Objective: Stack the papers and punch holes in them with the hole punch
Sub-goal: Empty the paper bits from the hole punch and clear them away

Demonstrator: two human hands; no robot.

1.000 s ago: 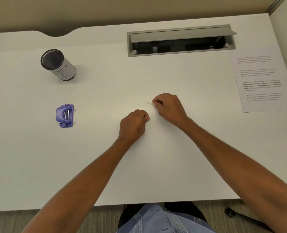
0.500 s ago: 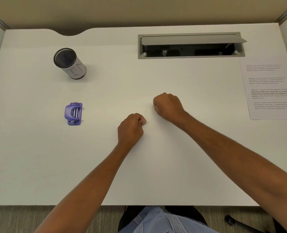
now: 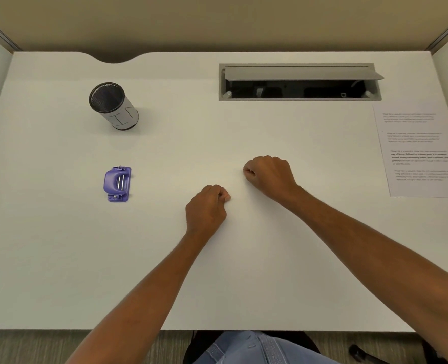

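A purple hole punch sits on the left side of the white desk. A printed sheet of paper lies flat at the desk's right edge; whether more sheets lie under it I cannot tell. My left hand rests near the desk's middle with its fingers curled in and nothing visible in it. My right hand rests a little farther back and to the right, also curled into a fist. Both hands are well away from the punch and the paper.
A black mesh pen cup with a white label stands at the back left. An open grey cable tray is sunk into the desk at the back right. Partition walls close in the desk on three sides.
My right hand's fingers, which were pinching at the desk surface, have curled into a fist. The left hand has barely moved. The view has tilted slightly.
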